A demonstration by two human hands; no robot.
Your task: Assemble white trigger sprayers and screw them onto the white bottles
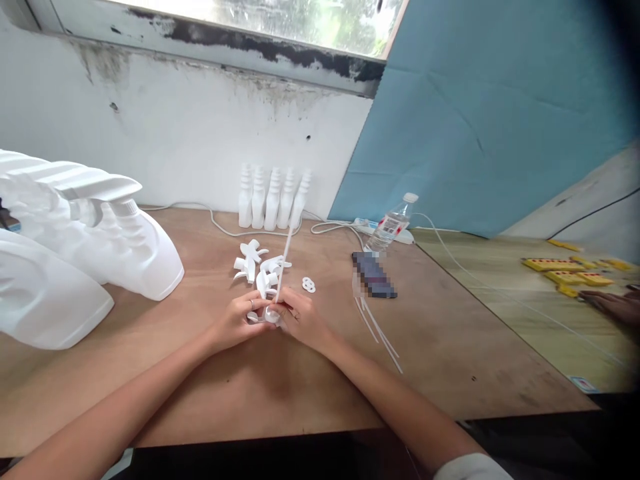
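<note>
- Spray head [271, 315] is resting between two hands, left of the water bottle [390, 227] and nearer the person.
- Left hand [245, 321] is gripping it, thumb and fingers closing around it; right hand [301, 321] is pinching one tilted white tube [286, 257] between thumb and fingers.
- Tabletop [240, 393] is stretching bare between hands and near edge; its right edge is running right of the water bottle.
- Five small white bottles [273, 200] are standing left of the water bottle, by the wall.
- Several loose spray heads [251, 252] are lying left of it, overlapping too much for counting.
- Three loose tubes [383, 330] are lying on its near side.
</note>
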